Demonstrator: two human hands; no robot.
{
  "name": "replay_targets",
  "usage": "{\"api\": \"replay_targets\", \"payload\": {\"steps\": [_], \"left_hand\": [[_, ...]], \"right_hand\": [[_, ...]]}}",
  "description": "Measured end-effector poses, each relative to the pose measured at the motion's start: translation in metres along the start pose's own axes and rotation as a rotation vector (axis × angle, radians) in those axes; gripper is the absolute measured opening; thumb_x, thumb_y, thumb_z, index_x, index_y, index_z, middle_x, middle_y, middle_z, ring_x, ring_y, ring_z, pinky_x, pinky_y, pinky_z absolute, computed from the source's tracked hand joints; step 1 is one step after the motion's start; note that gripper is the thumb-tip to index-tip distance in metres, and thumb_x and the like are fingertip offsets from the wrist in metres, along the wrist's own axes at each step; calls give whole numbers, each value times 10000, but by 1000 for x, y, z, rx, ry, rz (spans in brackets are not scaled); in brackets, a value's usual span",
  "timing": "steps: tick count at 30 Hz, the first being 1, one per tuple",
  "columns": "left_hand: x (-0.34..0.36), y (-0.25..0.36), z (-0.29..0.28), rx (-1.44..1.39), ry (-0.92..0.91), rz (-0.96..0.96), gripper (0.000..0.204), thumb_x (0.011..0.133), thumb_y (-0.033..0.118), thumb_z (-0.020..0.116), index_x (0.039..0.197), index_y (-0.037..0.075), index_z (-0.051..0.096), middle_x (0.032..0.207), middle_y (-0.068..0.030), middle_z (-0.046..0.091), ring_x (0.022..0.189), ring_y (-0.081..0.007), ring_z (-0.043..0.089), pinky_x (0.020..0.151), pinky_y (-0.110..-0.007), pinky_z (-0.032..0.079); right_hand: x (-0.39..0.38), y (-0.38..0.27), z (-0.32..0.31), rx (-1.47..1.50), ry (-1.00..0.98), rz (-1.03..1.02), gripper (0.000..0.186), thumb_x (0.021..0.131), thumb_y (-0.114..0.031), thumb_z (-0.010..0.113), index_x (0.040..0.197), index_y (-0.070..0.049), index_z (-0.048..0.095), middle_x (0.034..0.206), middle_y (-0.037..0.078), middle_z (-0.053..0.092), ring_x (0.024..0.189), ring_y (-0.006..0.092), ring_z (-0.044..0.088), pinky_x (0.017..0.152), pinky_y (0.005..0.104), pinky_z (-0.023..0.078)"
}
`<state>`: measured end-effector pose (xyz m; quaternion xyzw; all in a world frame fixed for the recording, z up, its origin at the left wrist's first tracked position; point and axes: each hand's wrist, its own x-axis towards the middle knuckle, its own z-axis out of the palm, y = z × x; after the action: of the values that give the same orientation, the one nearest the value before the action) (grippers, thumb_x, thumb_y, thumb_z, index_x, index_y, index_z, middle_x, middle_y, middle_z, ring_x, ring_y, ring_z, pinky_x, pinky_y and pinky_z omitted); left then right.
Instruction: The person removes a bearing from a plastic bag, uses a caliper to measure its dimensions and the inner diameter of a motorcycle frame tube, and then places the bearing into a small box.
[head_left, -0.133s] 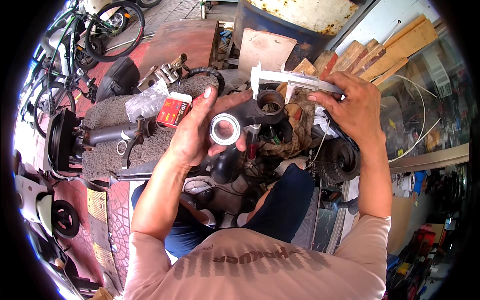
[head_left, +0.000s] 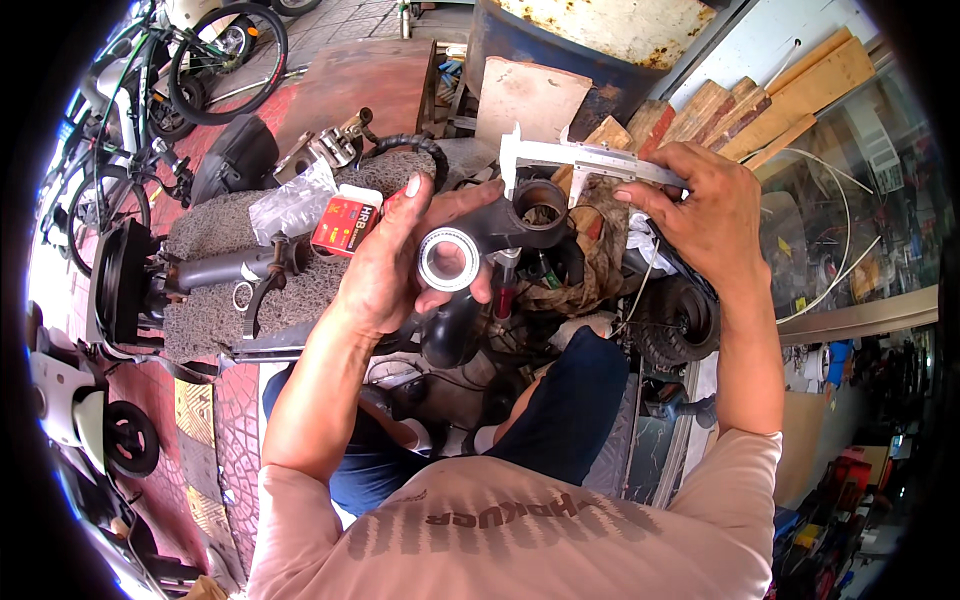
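My left hand (head_left: pixel 372 275) is closed round a silver ring bearing (head_left: pixel 427 262), held face up at the fingers. Against the same fingers lies a black metal part (head_left: pixel 488 226) ending in an open round collar (head_left: pixel 558 232). In my right hand (head_left: pixel 712 210) is a silver vernier caliper (head_left: pixel 600 160), gripped by its beam between thumb and fingers. Its jaws point down on either side of the collar; whether they touch the metal, I cannot tell. Below my left fingers a rounded black piece (head_left: pixel 452 335) shows, its join to the black part unclear.
A red and white box (head_left: pixel 340 222) and a clear plastic bag (head_left: pixel 290 205) lie on a rough grey mat (head_left: pixel 200 325), near a grey tube (head_left: pixel 225 270) and a small ring (head_left: pixel 243 295). Wood offcuts (head_left: pixel 690 120) lean at right, above a small tyre (head_left: pixel 665 320).
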<state>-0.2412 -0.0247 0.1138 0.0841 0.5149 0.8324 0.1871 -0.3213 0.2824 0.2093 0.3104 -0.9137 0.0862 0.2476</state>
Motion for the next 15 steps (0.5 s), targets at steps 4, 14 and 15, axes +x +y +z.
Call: {"api": "replay_targets", "payload": {"steps": [4,14,15], "left_hand": [[-1,2,1,-1,1,-4,988,1078,777,278,1620,-37,413,793,-155,750,460,-80,450,433,-211,320],[0,0,-1,-28,-13,-17,973,1076,783,253,1626,-2,423,803,-160,754,463,-82,456,437,-209,329],[0,0,-1,-26,-16,-16,971,1077,782,252,1626,-1,424,803,-160,753,463,-82,456,437,-209,330]], "right_hand": [[1,-2,-4,7,-47,33,404,764,-365,949,970,-64,777,824,85,744,682,261,724,620,368,537],[3,-5,-5,36,-63,91,441,791,-510,904,889,-98,783,710,76,701,660,310,710,621,449,519],[3,-5,-6,38,-79,105,445,793,-515,902,886,-97,783,709,76,701,661,313,709,621,452,518]]}}
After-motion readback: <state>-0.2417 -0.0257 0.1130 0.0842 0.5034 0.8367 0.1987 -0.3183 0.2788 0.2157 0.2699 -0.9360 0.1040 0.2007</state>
